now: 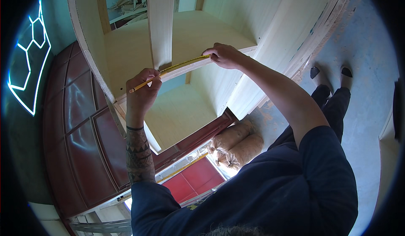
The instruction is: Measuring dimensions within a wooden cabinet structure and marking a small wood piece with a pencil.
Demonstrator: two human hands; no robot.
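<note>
My left hand [144, 88] is closed around a yellow pencil [140, 85], whose blunt end sticks out past the fingers. Its fingertips touch the front edge of a pale wooden shelf [202, 29], near the foot of an upright divider board [161, 25]. A yellow tape measure [183, 64] stretches along that edge from my left fingertips to my right hand [225, 56]. The right fingers pinch the tape close to the shelf's right end. Whether the tape's case sits in either palm is hidden.
The shelf belongs to a large open wooden cabinet with a side panel [270, 59] on the right. Dark red panelled doors [84, 130] stand at left. Tied woven sacks [242, 145] lie on the grey floor [358, 118], where two feet [346, 72] stand. A lit angular lamp [27, 63] hangs far left.
</note>
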